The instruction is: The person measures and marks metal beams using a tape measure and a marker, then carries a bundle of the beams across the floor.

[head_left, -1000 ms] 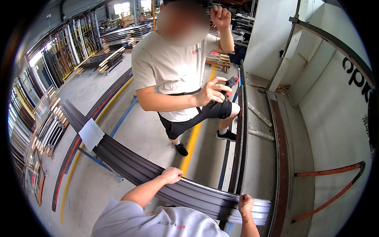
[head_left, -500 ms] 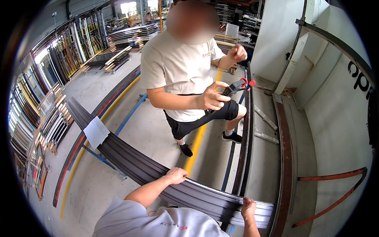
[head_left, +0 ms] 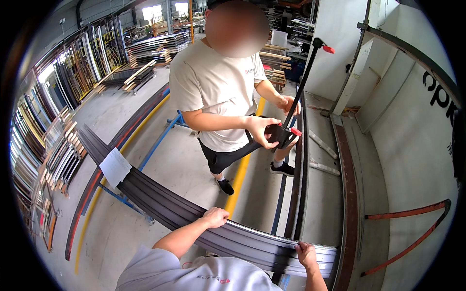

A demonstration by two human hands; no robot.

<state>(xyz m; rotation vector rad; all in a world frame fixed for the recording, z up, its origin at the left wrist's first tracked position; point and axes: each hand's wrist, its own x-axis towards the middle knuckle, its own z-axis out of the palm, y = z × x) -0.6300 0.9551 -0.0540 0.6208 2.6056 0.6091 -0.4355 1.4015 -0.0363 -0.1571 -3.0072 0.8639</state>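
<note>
Long dark grey metal profiles (head_left: 162, 203) lie side by side across the view, from far left to near right. My left hand (head_left: 215, 218) is closed over their far edge near the middle, with the fingertips hidden behind it. Closer to the right end, my right hand (head_left: 306, 254) grips the same far edge, its fingers curled. A white paper sheet (head_left: 115, 167) lies on the profiles toward their far left end. Across from me, a co-worker (head_left: 218, 92) holds a black bar clamp (head_left: 302, 80) with red pads upright in both hands.
Blue stands (head_left: 121, 196) support the profiles at left. Dark rails (head_left: 300, 194) run away on the right, beside a brown floor beam (head_left: 345, 194) and a white wall (head_left: 412, 145). Racks of profiles (head_left: 92, 68) line the far left. A yellow line (head_left: 242, 169) marks the floor.
The co-worker's clamp has swung upright, and the co-worker's raised hand has come down to its bar. My hands stay on the profiles in nearly the same places.
</note>
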